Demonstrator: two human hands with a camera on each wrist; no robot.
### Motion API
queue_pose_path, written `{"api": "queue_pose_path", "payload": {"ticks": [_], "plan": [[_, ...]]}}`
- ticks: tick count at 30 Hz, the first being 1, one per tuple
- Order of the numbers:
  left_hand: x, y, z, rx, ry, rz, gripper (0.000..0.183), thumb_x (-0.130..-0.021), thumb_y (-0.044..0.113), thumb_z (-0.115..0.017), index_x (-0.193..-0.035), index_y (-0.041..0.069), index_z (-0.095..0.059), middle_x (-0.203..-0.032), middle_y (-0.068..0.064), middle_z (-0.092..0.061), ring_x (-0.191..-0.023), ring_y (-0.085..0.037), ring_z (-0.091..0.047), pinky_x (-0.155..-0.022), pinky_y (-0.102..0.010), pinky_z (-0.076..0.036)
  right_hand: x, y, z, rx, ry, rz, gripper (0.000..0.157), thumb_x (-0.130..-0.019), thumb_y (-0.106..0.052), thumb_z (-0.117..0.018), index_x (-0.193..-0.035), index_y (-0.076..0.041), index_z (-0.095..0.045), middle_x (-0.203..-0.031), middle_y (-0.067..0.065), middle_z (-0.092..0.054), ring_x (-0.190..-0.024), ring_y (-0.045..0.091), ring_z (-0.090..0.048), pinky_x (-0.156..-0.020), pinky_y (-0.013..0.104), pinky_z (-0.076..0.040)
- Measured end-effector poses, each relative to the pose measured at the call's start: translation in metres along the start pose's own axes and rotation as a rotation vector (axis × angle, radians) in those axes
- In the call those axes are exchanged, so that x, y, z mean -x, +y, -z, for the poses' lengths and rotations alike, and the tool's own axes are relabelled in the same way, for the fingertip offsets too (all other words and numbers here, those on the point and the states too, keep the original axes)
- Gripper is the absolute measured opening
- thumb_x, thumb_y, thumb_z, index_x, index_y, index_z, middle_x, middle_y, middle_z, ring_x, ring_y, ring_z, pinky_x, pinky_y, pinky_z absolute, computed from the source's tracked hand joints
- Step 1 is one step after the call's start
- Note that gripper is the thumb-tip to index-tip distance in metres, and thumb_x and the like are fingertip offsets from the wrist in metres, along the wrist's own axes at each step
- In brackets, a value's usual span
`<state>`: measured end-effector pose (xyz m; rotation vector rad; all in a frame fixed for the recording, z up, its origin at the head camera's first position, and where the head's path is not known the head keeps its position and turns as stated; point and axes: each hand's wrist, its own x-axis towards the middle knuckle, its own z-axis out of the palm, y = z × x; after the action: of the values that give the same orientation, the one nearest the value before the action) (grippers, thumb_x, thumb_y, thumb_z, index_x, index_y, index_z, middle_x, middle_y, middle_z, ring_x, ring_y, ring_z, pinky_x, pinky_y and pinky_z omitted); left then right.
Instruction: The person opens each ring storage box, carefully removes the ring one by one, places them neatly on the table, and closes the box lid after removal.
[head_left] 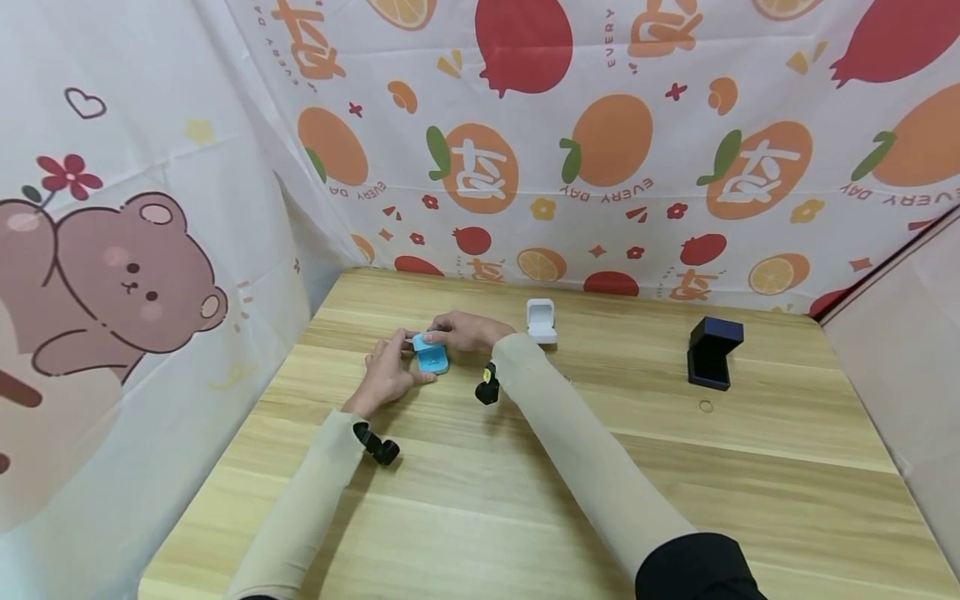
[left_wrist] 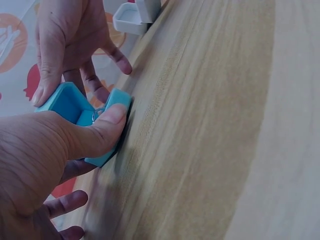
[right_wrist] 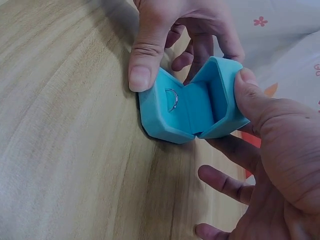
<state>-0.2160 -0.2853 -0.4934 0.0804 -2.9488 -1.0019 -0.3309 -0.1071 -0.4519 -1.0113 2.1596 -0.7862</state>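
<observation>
A light-blue ring box [head_left: 432, 360] stands open on the wooden table, held between both hands. My left hand [head_left: 386, 377] grips its base, thumb on the front edge and fingers partly hidden behind. On the raised lid, my right hand [head_left: 467, 332] pinches with the thumb on the outer face; its other fingers spread behind the box. A thin silver ring [right_wrist: 173, 100] sits upright in the blue insert, seen well in the right wrist view. The left wrist view shows the left thumb beside this ring, partly covering the box base [left_wrist: 120, 97].
Behind the right wrist stands an open white ring box [head_left: 541, 332]. Farther right is an open dark-blue ring box [head_left: 708, 367], with a loose ring [head_left: 707, 406] just in front. A patterned cloth [head_left: 540, 167] hangs along the table's back edge.
</observation>
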Motion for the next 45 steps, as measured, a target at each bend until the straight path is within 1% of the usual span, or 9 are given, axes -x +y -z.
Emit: {"api": "queue_pose_path", "payload": {"ticks": [11,16,20,24,30,36,38,40,45], "plan": [[-0.001,-0.001,-0.001,-0.016,0.004,-0.005,0.075,-0.080,0.030,-0.088,-0.140,0.012,-0.046,-0.133,-0.020,-0.063,-0.120,-0.037,-0.044,-0.096,-0.055,-0.026,0.002,0.001,-0.003,-0.016,0.039,0.004,0.047,-0.106,-0.048,-0.047,-0.137,-0.016,-0.061,-0.140,0.005,-0.062,-0.133,0.021,-0.053,-0.118,0.043,-0.037],[0.001,0.000,-0.001,-0.012,-0.006,-0.009,0.077,-0.080,0.032,-0.088,-0.141,0.012,-0.046,-0.134,-0.021,-0.063,-0.121,-0.038,-0.043,-0.096,-0.055,-0.025,0.003,0.001,-0.007,0.021,0.033,0.010,0.053,-0.107,-0.049,-0.044,-0.146,-0.016,-0.055,-0.150,0.006,-0.056,-0.142,0.023,-0.048,-0.120,0.044,-0.036],[0.002,-0.001,-0.002,-0.013,-0.005,-0.011,0.079,-0.080,0.034,-0.087,-0.143,0.013,-0.045,-0.134,-0.020,-0.064,-0.121,-0.037,-0.044,-0.095,-0.055,-0.025,0.003,0.001,-0.009,0.042,0.035,0.001,0.054,-0.107,-0.049,-0.042,-0.149,-0.016,-0.051,-0.153,0.007,-0.053,-0.145,0.025,-0.046,-0.121,0.045,-0.035],[0.001,-0.001,-0.002,-0.012,0.009,-0.017,0.079,-0.079,0.035,-0.088,-0.141,0.013,-0.045,-0.131,-0.020,-0.066,-0.120,-0.037,-0.045,-0.095,-0.055,-0.026,0.003,0.002,-0.009,0.042,0.064,-0.018,0.056,-0.106,-0.051,-0.044,-0.149,-0.015,-0.051,-0.153,0.007,-0.052,-0.145,0.025,-0.046,-0.120,0.045,-0.036],[-0.001,-0.002,-0.001,-0.013,0.022,-0.025,0.079,-0.078,0.035,-0.089,-0.140,0.014,-0.045,-0.130,-0.019,-0.066,-0.119,-0.036,-0.045,-0.094,-0.054,-0.025,0.005,0.002,-0.007,0.031,0.101,-0.056,0.061,-0.103,-0.057,-0.047,-0.147,-0.015,-0.051,-0.151,0.007,-0.054,-0.140,0.025,-0.050,-0.117,0.045,-0.040],[0.000,0.002,-0.003,-0.016,0.050,-0.034,0.081,-0.077,0.034,-0.089,-0.141,0.013,-0.045,-0.130,-0.021,-0.065,-0.118,-0.038,-0.044,-0.096,-0.056,-0.026,0.010,0.000,-0.003,-0.022,0.122,-0.061,0.057,-0.104,-0.053,-0.048,-0.148,-0.016,-0.051,-0.148,0.008,-0.056,-0.136,0.024,-0.054,-0.114,0.044,-0.043],[0.000,0.003,-0.004,-0.018,0.059,-0.036,0.081,-0.077,0.034,-0.089,-0.141,0.012,-0.045,-0.129,-0.021,-0.065,-0.119,-0.038,-0.044,-0.095,-0.056,-0.026,0.012,-0.001,-0.001,-0.043,0.134,-0.055,0.056,-0.104,-0.052,-0.048,-0.147,-0.015,-0.051,-0.146,0.009,-0.057,-0.134,0.025,-0.055,-0.113,0.045,-0.044],[0.000,0.003,-0.005,-0.017,0.062,-0.036,0.081,-0.077,0.033,-0.089,-0.142,0.012,-0.045,-0.128,-0.021,-0.065,-0.119,-0.038,-0.044,-0.095,-0.055,-0.026,0.013,-0.002,0.000,-0.040,0.150,-0.038,0.056,-0.105,-0.051,-0.048,-0.146,-0.014,-0.052,-0.145,0.009,-0.058,-0.133,0.025,-0.055,-0.113,0.045,-0.044],[0.001,0.000,-0.006,-0.014,0.064,-0.026,0.082,-0.078,0.034,-0.089,-0.143,0.015,-0.043,-0.129,-0.020,-0.065,-0.120,-0.037,-0.043,-0.096,-0.053,-0.025,0.015,-0.003,0.002,0.023,0.214,0.025,0.049,-0.107,-0.047,-0.045,-0.140,-0.014,-0.058,-0.142,0.007,-0.061,-0.134,0.025,-0.055,-0.112,0.045,-0.045]]}}
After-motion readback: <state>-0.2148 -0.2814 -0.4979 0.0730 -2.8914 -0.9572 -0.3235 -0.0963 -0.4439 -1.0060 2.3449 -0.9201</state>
